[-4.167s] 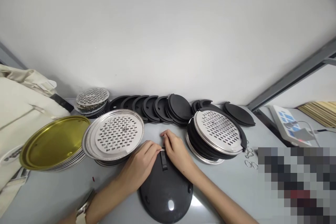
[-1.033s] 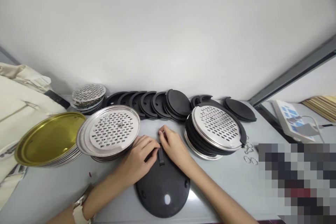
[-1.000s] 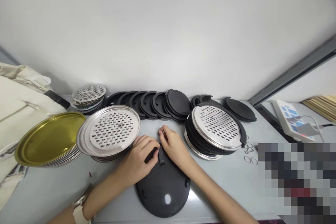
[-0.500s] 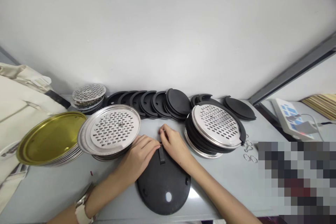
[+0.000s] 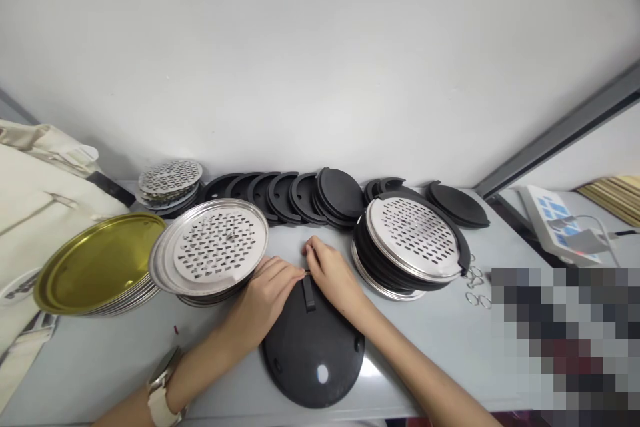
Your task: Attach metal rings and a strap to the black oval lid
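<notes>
Your left hand (image 5: 270, 290) is pinching a small, half-hidden piece (image 5: 307, 273) at the tab (image 5: 309, 297) of a black disc (image 5: 310, 353) lying at lower centre, probably light, stiff, slippery and best held by its rim (image 5: 314, 405); your right hand (image 5: 334, 275) is curling alongside, grip unclear.

From the wearer's head, the table (image 5: 450, 333) is viewed forward and downward at close range, the wall (image 5: 300, 67) taken in above.
</notes>
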